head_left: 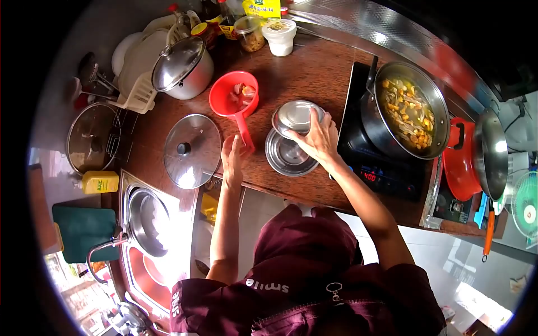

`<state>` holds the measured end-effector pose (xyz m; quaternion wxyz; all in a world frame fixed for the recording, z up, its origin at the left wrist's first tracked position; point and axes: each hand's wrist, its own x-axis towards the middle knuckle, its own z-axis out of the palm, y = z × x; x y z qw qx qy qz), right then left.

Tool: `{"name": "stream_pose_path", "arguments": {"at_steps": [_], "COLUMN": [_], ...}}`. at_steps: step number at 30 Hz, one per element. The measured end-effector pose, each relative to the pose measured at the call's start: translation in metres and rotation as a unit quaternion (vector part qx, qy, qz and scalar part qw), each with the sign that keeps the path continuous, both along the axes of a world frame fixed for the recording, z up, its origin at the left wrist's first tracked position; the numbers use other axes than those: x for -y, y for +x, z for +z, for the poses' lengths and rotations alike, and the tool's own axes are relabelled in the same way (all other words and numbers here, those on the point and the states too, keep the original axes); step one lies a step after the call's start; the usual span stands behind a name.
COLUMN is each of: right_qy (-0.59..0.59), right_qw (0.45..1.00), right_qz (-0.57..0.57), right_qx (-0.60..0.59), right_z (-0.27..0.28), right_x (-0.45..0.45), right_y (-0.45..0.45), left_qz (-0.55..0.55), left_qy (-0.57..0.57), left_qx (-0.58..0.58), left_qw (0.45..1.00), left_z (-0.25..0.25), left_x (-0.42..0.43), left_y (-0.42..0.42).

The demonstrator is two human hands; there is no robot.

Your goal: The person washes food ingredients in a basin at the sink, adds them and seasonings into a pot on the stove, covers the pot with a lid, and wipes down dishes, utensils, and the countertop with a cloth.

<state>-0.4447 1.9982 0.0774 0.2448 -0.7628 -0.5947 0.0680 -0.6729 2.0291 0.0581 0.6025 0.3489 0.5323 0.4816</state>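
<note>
In the head view, my right hand [319, 137] grips a small steel bowl [297, 113] by its rim, thumb on the near side and fingers over the far side. Just below it, a wider steel bowl [274, 150] rests on the counter, partly covered by the held one. My left hand [232, 159] is raised with its fingers stretched out, beside the handle of a red plastic dipper [242, 120]. Whether it touches that handle I cannot tell. Pieces of raw meat [241, 95] lie in the dipper. A glass lid [193, 140] lies left of my left hand.
To the right, a pan [443, 131] of mushroom-like pieces in broth sits on an induction cooker [358, 112]. A lidded pot [193, 75], a white tub [280, 42] and several jars stand at the back. The sink [130, 246] is at lower left. A wok [493, 151] is at far right.
</note>
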Motion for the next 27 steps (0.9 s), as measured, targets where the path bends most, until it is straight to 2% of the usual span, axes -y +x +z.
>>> {"name": "stream_pose_path", "arguments": {"at_steps": [4, 6, 8, 11, 15, 16, 19, 22, 24, 27], "right_qy": [-0.032, -0.048, -0.041, -0.022, 0.032, 0.078, 0.093, 0.168, 0.236, 0.244], "right_qw": [0.999, 0.998, 0.998, 0.998, 0.999, 0.996, 0.996, 0.983, 0.965, 0.945], "right_qz": [-0.014, -0.018, -0.033, -0.046, -0.030, -0.032, -0.003, 0.042, 0.081, 0.175], "right_qx": [0.041, 0.037, 0.043, 0.046, 0.018, 0.037, 0.006, -0.066, -0.085, -0.132], "right_z": [-0.005, -0.002, -0.005, -0.011, -0.007, 0.000, 0.021, 0.042, 0.070, 0.114], "right_x": [0.012, 0.016, 0.016, 0.017, 0.017, 0.019, 0.018, 0.012, 0.006, -0.003], "right_y": [-0.009, -0.013, -0.015, -0.014, -0.008, -0.009, -0.005, -0.007, -0.012, -0.022], "left_qz": [-0.038, -0.074, -0.081, -0.109, -0.154, -0.145, -0.152, -0.179, -0.210, -0.265], "left_qy": [-0.038, -0.086, -0.134, -0.142, -0.089, -0.072, -0.033, 0.009, 0.004, -0.011], "left_qx": [0.031, 0.101, 0.180, 0.231, 0.180, 0.144, 0.076, 0.017, -0.045, -0.112], "left_qw": [0.998, 0.988, 0.971, 0.956, 0.968, 0.976, 0.985, 0.984, 0.977, 0.958], "left_z": [-0.013, -0.016, 0.005, 0.004, -0.004, 0.007, 0.036, 0.072, 0.095, 0.121], "left_x": [-0.020, -0.034, -0.038, -0.050, -0.060, -0.057, -0.051, -0.039, -0.025, -0.002], "left_y": [-0.003, -0.006, 0.007, 0.012, 0.006, 0.008, -0.001, -0.012, -0.016, -0.018]}}
